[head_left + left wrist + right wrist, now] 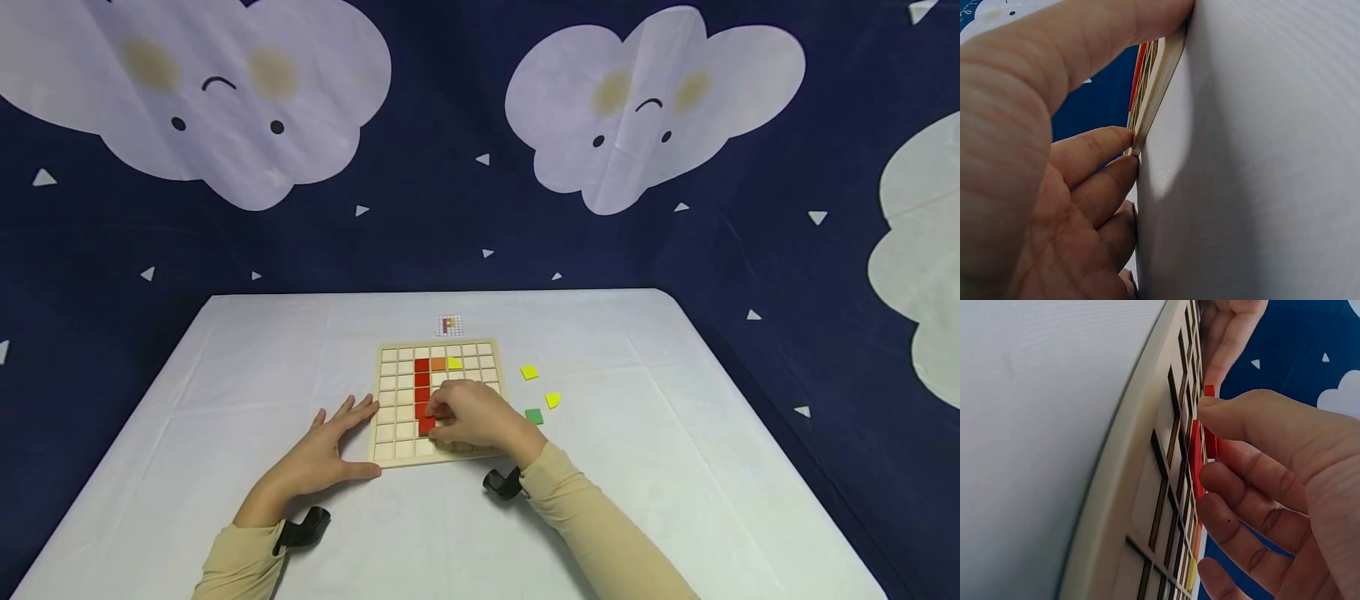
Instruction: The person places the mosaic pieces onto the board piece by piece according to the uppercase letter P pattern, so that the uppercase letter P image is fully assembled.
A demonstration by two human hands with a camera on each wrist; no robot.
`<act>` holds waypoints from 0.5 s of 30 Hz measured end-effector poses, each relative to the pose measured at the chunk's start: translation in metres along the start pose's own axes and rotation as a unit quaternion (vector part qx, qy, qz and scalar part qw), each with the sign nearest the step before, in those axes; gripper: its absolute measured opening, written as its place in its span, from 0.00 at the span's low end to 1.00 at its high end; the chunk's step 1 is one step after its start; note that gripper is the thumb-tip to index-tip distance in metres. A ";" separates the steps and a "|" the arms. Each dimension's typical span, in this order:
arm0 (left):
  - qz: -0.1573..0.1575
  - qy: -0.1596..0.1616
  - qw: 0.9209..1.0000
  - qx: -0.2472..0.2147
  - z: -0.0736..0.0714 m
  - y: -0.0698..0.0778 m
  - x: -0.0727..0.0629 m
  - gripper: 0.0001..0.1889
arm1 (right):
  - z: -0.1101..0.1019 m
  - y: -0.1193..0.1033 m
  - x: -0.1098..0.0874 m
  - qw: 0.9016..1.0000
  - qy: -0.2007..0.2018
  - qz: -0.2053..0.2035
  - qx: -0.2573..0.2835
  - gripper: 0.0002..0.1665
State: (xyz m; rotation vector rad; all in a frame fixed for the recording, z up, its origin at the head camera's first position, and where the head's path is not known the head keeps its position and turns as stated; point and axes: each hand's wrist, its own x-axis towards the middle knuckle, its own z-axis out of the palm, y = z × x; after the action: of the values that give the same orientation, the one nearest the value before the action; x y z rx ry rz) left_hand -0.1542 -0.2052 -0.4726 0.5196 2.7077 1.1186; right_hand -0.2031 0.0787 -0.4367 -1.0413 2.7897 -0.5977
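Observation:
A wooden grid board [386, 432] lies on the table. My right hand [478, 415] is over its lower middle and pinches a red square tile [426, 427] between thumb and forefinger. In the right wrist view this red tile [1210, 447] stands close over the grid, its other fingers loosely bent. A column of red tiles [422, 380] sits in the board, with an orange tile [438, 364] and a yellow tile [454, 363] to the right of its top. My left hand [318, 457] is spread beside the board, fingertips and thumb touching its left edge [1163, 84].
Right of the board lie a yellow square tile [529, 372], a yellow rounded tile [552, 401] and a green tile [534, 416]. A small card with a coloured grid pattern [449, 326] lies behind the board. The table [675, 467] has a white cover.

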 end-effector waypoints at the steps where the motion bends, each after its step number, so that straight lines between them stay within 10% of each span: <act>1: -0.001 0.000 1.000 -0.001 0.000 0.000 0.000 0.54 | 0.001 -0.001 0.001 1.000 0.000 0.001 -0.003 0.14; 15: -0.014 -0.006 1.000 0.004 0.000 0.002 0.000 0.54 | 0.008 -0.003 0.004 1.000 -0.006 0.014 -0.005 0.13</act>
State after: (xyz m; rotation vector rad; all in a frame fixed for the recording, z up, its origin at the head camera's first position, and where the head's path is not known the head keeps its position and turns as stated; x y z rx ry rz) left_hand -0.1533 -0.2033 -0.4711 0.4863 2.7014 1.0936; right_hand -0.2026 0.0710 -0.4428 -1.0034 2.7946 -0.5715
